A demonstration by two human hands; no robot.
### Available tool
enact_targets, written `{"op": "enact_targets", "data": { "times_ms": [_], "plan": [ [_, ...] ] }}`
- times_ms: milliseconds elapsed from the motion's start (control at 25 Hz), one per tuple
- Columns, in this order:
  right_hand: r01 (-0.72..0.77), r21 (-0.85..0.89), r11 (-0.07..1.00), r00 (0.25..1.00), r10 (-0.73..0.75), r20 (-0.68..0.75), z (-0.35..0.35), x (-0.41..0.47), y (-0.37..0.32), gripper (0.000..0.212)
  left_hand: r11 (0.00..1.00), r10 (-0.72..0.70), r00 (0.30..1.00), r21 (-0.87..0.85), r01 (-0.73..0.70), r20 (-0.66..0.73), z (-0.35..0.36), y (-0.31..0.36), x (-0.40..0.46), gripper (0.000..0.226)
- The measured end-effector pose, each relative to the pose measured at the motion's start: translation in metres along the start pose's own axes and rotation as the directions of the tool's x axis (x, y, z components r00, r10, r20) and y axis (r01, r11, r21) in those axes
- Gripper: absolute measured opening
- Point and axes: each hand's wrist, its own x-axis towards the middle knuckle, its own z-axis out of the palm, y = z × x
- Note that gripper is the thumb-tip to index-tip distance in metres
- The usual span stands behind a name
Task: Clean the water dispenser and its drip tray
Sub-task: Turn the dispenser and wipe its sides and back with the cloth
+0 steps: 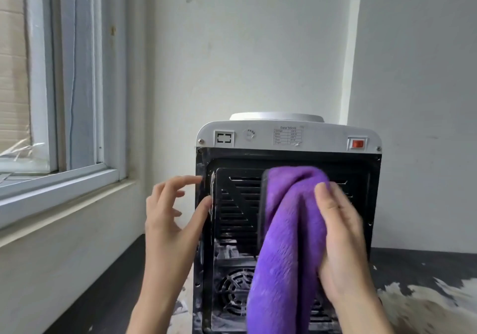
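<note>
Hands are working at the back of a white tabletop water dispenser [287, 137] that is standing with its rear toward the camera on a dark surface [423, 261]. Nearest, the right hand [340, 240] is gripping a purple microfibre cloth [286, 243] and pressing it against the black vented rear panel [237, 204]. Beside it, the left hand [170, 217] is resting loose and uncurled, fingertips touching the panel's left edge. Farther up, a red rocker switch [357, 143] is sitting by a data sticker [287, 135]; a window frame [59, 173] and white wall [258, 49] are lying beyond.
</note>
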Motion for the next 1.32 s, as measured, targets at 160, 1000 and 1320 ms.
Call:
{"op": "enact_targets", "data": {
  "times_ms": [160, 1000, 1320],
  "plan": [
    [0.358, -0.646, 0.674, 0.892, -0.452, 0.023, -0.004, 0.003, 0.000, 0.042, 0.989, -0.103, 0.987, -0.093, 0.115, 0.121, 0.009, -0.016, -0.002, 0.050],
    [0.870, -0.412, -0.269, 0.305, -0.362, 0.881, 0.033, 0.016, 0.069, 0.040, 0.738, -0.277, 0.874, -0.494, 0.459, 0.399, -0.008, -0.039, 0.009, 0.057],
    [0.760, -0.537, -0.367, 0.372, -0.432, 0.822, 0.075, 0.056, 0.036, 0.043, 0.651, -0.352, 0.857, -0.559, 0.513, 0.377, -0.017, -0.041, 0.017, 0.073]
  ]
}}
